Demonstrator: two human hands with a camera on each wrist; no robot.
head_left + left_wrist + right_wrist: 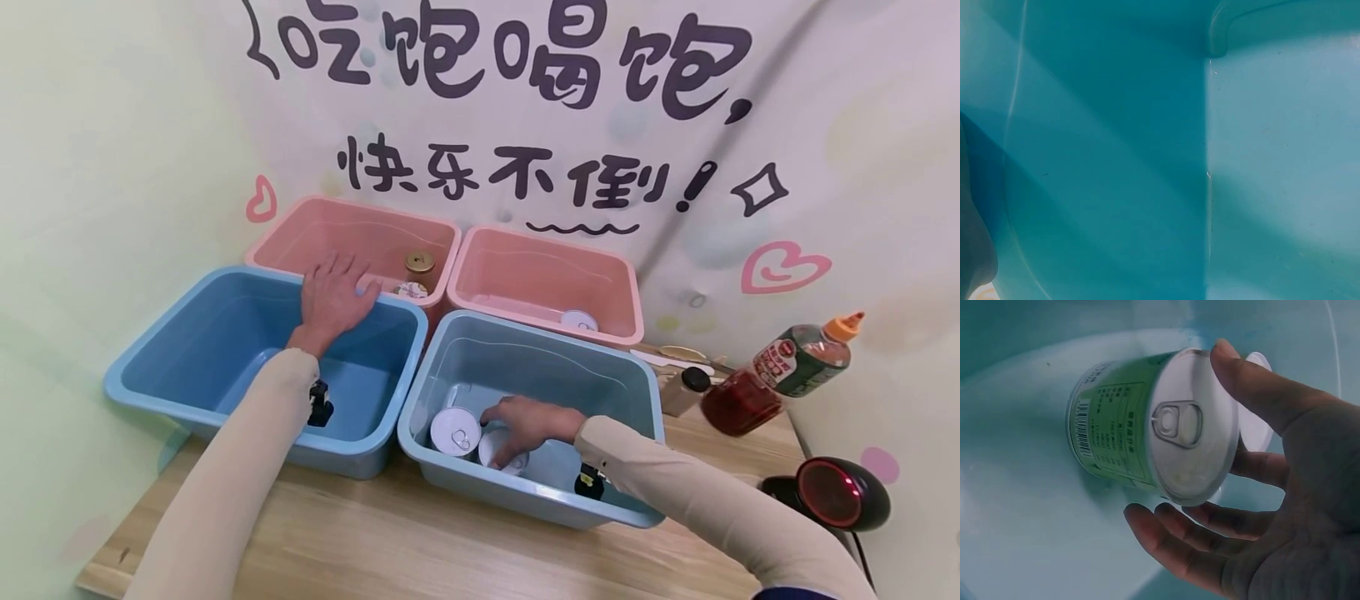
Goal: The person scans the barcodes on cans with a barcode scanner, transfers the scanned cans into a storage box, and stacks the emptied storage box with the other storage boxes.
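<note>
A green can (1116, 419) with a silver pull-tab lid stands in the right blue bin (540, 492). My right hand (532, 421) is around its top in the right wrist view, thumb at the lid's rim and fingers spread along the opposite side. Firm contact cannot be made out. Beside it stands another pull-tab can (453, 431). My left hand (337, 296) lies over the back rim of the left blue bin (161, 404), fingers extended toward the left pink bin (322, 217). It holds nothing visible. Blue plastic fills most of the left wrist view.
In the left pink bin stand a gold-lidded can (420, 262) and a patterned lid (411, 289). The right pink bin (547, 258) holds a can (579, 320). To the right are a sauce bottle (787, 375), a black-capped jar (684, 392) and a black device (832, 492).
</note>
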